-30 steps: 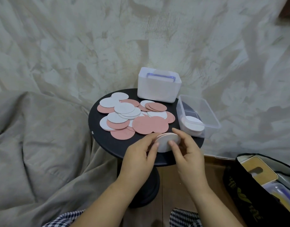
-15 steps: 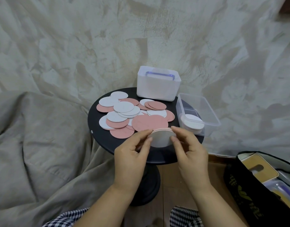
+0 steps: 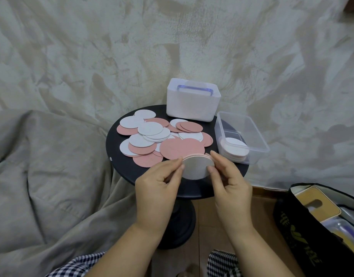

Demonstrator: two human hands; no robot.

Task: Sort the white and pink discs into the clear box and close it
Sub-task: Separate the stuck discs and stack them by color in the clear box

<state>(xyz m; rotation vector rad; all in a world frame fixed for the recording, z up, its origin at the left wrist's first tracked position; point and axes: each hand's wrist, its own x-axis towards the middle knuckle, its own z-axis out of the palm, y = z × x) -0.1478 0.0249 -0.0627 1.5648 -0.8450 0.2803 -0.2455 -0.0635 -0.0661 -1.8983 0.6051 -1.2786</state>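
- I see the left hand (image 3: pixel 158 188) raised over the near edge of the round black table (image 3: pixel 120 156), its thumb and forefinger closed on the left rim of a small held stack of discs (image 3: pixel 196 167).
- The right hand (image 3: pixel 230 182) mirrors it: its thumb and forefinger nip the stack's right rim and the other fingers curl behind.
- The held stack stands nearly on edge with a white face turned toward me; thin pink edges show along its top.
- The loose discs (image 3: pixel 152 134), white and pink, lie overlapping across the middle of the table, just beyond the hands.
- The clear box (image 3: pixel 252 134) sits open-topped at the table's right rim, near the right hand, with a pile of white discs (image 3: pixel 235 149) in its near end.
- A white container (image 3: pixel 192 104) with a purple handle stands at the far side of the table, just beside the box's far corner.
- A black bag (image 3: pixel 312 236) lies open on the floor at lower right; a grey cloth (image 3: pixel 42 166) is bunched at left.
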